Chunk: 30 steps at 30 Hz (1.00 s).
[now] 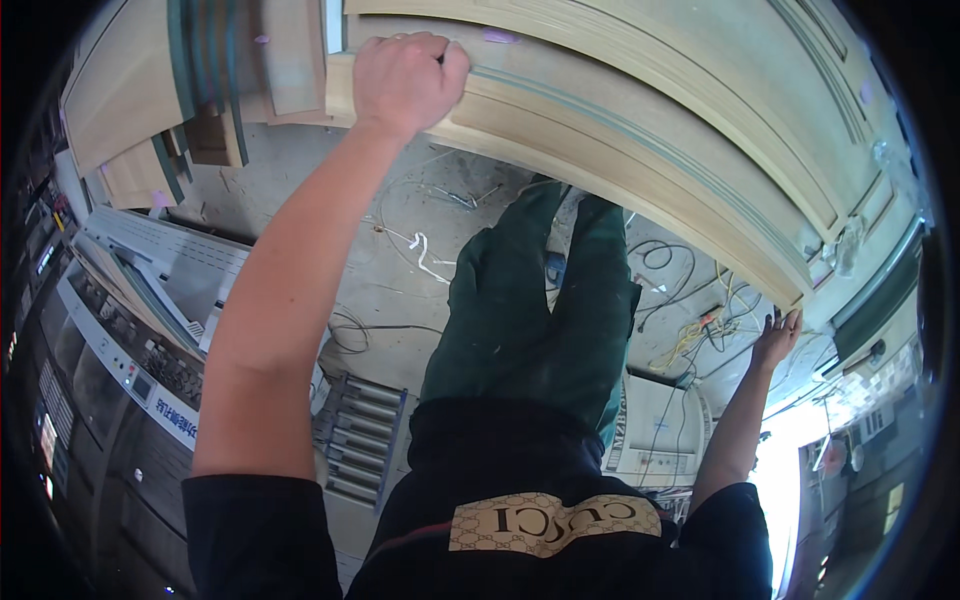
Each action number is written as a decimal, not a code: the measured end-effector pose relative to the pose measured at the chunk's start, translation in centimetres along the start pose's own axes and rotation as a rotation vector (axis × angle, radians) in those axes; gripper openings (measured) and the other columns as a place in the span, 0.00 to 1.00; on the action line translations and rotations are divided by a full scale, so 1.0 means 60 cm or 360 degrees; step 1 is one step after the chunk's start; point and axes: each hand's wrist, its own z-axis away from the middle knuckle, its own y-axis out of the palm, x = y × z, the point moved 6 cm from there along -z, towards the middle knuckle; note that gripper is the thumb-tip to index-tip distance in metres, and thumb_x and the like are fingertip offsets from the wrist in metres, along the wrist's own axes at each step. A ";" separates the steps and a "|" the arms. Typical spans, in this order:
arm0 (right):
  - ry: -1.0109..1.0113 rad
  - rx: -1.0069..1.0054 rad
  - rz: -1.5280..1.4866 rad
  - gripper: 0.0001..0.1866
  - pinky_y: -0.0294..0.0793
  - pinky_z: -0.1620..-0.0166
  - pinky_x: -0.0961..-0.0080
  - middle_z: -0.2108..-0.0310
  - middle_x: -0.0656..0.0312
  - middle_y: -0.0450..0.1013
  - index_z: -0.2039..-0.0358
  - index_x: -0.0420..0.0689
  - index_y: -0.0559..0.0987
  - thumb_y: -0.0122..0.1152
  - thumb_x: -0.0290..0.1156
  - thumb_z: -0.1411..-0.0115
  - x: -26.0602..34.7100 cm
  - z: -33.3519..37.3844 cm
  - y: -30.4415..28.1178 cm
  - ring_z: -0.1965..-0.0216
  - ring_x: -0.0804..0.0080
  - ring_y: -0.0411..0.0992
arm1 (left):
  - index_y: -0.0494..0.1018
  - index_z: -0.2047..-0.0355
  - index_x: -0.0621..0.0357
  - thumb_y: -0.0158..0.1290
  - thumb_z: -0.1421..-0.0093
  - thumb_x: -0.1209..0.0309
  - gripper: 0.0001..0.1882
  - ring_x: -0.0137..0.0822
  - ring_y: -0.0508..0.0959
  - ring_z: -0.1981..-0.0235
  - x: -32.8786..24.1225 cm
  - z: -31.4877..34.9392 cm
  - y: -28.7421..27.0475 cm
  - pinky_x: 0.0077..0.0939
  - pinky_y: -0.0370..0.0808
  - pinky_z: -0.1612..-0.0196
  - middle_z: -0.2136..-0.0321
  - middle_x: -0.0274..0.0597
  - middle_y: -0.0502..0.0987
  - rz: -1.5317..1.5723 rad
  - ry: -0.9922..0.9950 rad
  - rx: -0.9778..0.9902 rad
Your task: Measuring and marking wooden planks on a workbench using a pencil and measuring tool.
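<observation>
Grey concrete floor (pixel 395 295) below, left hand (pixel 410 82) grips long pale-wood panel (pixel 600 152), right hand (pixel 778 340) at far end, hold unclear, probably for balance.

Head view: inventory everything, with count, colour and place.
Wooden panel: one, pale, across upper centre
Other panels: several, pale, top right
Green-edged boards: several, tan, upper left
Control panel: one, white, far left
Roller rack: one, grey, lower left
Curled strip: one, white, floor, left of centre
Cables: several, black and yellow, floor right
Floor: one, grey, below
Far rim: too dark
Trousers: one pair, green, centre
Shirt: one, black, bottom
Left hand: one, bare, on panel's left end
Right hand: one, bare, at panel's right end
</observation>
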 end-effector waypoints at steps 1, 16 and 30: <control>0.0035 -0.0014 0.0011 0.30 0.69 0.43 0.61 0.40 0.63 0.74 0.30 0.51 0.68 0.62 0.48 0.27 0.001 0.003 0.004 0.42 0.61 0.74 | 0.83 0.77 0.55 0.48 0.34 0.59 0.21 0.51 0.83 0.68 0.004 -0.001 -0.001 0.47 0.76 0.60 0.73 0.45 0.84 -0.0002 -0.0017 -0.0015; -0.0601 -0.0385 0.0530 0.32 0.76 0.61 0.73 0.53 0.51 0.82 0.32 0.41 0.70 0.48 0.54 0.22 0.147 0.092 0.009 0.56 0.63 0.81 | 0.83 0.78 0.52 0.44 0.33 0.59 0.23 0.43 0.83 0.66 0.003 -0.002 0.014 0.41 0.72 0.53 0.72 0.43 0.85 -0.0055 -0.0069 0.0152; -0.0708 0.1546 -0.0004 0.09 0.77 0.52 0.80 0.58 0.52 0.84 0.50 0.34 0.76 0.54 0.26 0.25 0.206 0.611 0.681 0.59 0.76 0.79 | 0.74 0.84 0.55 0.48 0.36 0.64 0.19 0.53 0.80 0.70 -0.010 -0.002 -0.022 0.48 0.71 0.60 0.77 0.51 0.80 0.0030 0.0109 -0.0134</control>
